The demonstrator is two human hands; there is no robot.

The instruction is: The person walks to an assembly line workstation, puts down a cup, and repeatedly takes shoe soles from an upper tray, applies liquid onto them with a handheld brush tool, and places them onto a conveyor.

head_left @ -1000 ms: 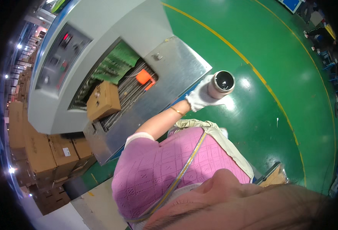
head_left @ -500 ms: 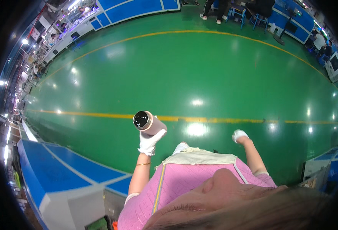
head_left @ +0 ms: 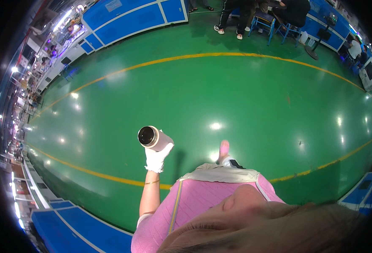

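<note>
A green workshop floor (head_left: pixel 257 101) spreads before me. Nearest, my gloved left hand (head_left: pixel 154 158) is clamped around a pinkish-grey flask (head_left: pixel 161 141), dark mouth showing, above the floor's near side; my right hand is out of view, its state untellable. I judge this a carrying step, calling next for a steady grip. Beyond the far yellow line (head_left: pixel 219 54), blue cabinets (head_left: pixel 127 23) border the floor's far edge.

Right hand unseen; top edge crops a standing person (head_left: pixel 227 16) (dark-trousered).
</note>
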